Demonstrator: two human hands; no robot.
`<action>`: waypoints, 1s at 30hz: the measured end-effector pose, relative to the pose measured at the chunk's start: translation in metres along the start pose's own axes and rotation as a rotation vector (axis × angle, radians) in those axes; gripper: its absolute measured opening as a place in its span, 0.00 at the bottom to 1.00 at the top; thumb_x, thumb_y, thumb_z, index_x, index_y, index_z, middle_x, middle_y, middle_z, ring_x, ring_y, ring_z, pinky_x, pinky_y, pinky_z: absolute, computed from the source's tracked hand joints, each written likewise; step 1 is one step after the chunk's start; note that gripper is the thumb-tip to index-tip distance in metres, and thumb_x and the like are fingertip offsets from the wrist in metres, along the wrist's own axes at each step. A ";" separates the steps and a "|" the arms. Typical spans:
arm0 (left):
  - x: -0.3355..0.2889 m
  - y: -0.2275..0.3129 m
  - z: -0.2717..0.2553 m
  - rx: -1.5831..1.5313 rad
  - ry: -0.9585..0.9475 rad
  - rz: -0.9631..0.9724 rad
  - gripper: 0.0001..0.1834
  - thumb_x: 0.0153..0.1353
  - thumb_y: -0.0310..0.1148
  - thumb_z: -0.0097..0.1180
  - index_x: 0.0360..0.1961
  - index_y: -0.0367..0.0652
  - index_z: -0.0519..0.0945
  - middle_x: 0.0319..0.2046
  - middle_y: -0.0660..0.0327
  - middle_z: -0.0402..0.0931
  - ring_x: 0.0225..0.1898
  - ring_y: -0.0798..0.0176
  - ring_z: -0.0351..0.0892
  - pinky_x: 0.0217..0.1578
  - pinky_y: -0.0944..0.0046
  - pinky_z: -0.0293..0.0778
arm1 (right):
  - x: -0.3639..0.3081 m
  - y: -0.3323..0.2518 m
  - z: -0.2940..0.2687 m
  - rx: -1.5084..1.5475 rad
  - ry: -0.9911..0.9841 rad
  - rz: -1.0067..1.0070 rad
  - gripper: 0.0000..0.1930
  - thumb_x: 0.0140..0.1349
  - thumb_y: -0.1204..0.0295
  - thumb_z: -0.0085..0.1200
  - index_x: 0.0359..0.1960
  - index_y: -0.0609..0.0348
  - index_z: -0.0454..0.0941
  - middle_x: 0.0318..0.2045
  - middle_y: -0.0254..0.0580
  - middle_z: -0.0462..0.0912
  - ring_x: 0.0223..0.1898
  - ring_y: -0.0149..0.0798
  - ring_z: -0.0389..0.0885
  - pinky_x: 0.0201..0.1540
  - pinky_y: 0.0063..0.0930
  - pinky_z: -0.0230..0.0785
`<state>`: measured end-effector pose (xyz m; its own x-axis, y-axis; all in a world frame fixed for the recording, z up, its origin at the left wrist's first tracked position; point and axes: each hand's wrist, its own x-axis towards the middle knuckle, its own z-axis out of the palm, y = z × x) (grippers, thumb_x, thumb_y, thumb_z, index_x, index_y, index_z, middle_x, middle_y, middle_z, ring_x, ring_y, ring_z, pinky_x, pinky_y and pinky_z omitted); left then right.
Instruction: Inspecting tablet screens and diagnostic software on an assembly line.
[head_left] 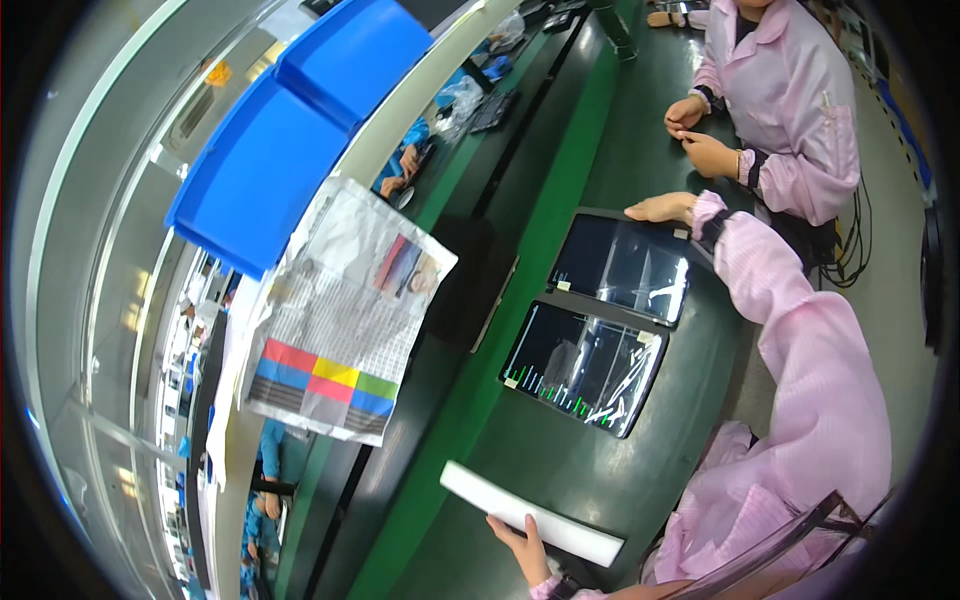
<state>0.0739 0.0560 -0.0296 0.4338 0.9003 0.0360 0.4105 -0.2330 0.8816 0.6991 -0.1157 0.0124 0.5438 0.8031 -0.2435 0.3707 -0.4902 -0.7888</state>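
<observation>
My left hand (525,548) grips a long white bar (575,537) near its middle. The thumb lies over the bar, and the other fingers reach to its lower edge, partly hidden. Farther up, my right hand (662,208) rests with fingers stretched along the far edge of a black tablet-like screen (612,262). Below that lies a second tablet-like screen (585,365), with green and white marks along its lower left part and bright glare. Small pale labels sit on both. The two lie side by side on the dark green bench (620,480).
Left of the bench, a printed paper sheet with colour blocks (345,330) hangs from a pale rail beside blue bins (270,160). A co-worker in pink (790,100) sits at the upper right, hands together above the bench. Cables (855,245) hang behind that person.
</observation>
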 end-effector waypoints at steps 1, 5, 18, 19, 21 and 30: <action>0.000 0.001 -0.002 0.006 0.000 0.021 0.43 0.58 0.32 0.57 0.67 0.33 0.43 0.68 0.44 0.39 0.68 0.48 0.47 0.66 0.56 0.45 | -0.013 -0.013 0.010 0.005 -0.039 -0.003 0.36 0.67 0.44 0.33 0.62 0.66 0.61 0.62 0.48 0.65 0.63 0.43 0.62 0.65 0.30 0.50; 0.015 -0.012 0.008 0.273 -0.082 0.165 0.46 0.58 0.38 0.57 0.67 0.29 0.44 0.67 0.38 0.43 0.69 0.43 0.44 0.66 0.55 0.41 | -0.052 -0.006 0.059 -0.056 -0.087 -0.038 0.35 0.68 0.46 0.30 0.65 0.63 0.52 0.66 0.48 0.56 0.67 0.44 0.54 0.68 0.31 0.44; -0.055 -0.005 -0.023 0.448 -0.215 0.050 0.42 0.65 0.41 0.47 0.68 0.31 0.39 0.69 0.44 0.36 0.72 0.50 0.33 0.67 0.51 0.32 | -0.132 -0.087 0.134 -0.071 -0.207 -0.162 0.34 0.70 0.50 0.28 0.68 0.65 0.43 0.69 0.50 0.46 0.71 0.37 0.36 0.71 0.39 0.21; -0.059 -0.006 -0.026 0.457 -0.210 0.029 0.42 0.65 0.41 0.47 0.68 0.31 0.39 0.69 0.44 0.36 0.72 0.50 0.33 0.67 0.51 0.32 | -0.133 -0.085 0.138 -0.077 -0.196 -0.143 0.34 0.70 0.49 0.28 0.68 0.61 0.45 0.69 0.49 0.46 0.71 0.41 0.36 0.71 0.39 0.23; -0.060 -0.006 -0.033 0.492 -0.270 0.061 0.44 0.64 0.46 0.48 0.68 0.31 0.40 0.69 0.45 0.38 0.71 0.49 0.34 0.66 0.50 0.34 | -0.130 -0.068 0.145 -0.083 -0.207 -0.129 0.33 0.70 0.48 0.28 0.68 0.56 0.46 0.69 0.49 0.45 0.71 0.44 0.35 0.71 0.40 0.24; -0.022 0.057 -0.049 0.807 -0.160 0.224 0.31 0.62 0.38 0.51 0.62 0.34 0.59 0.66 0.46 0.52 0.67 0.46 0.51 0.63 0.46 0.48 | -0.143 -0.041 0.160 -0.010 -0.012 -0.325 0.28 0.72 0.55 0.25 0.67 0.61 0.51 0.68 0.46 0.54 0.71 0.38 0.44 0.71 0.34 0.29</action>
<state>0.0489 0.0412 0.0426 0.6564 0.7528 0.0491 0.7208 -0.6451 0.2534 0.4854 -0.1555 -0.0108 0.3869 0.9220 0.0137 0.5309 -0.2106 -0.8208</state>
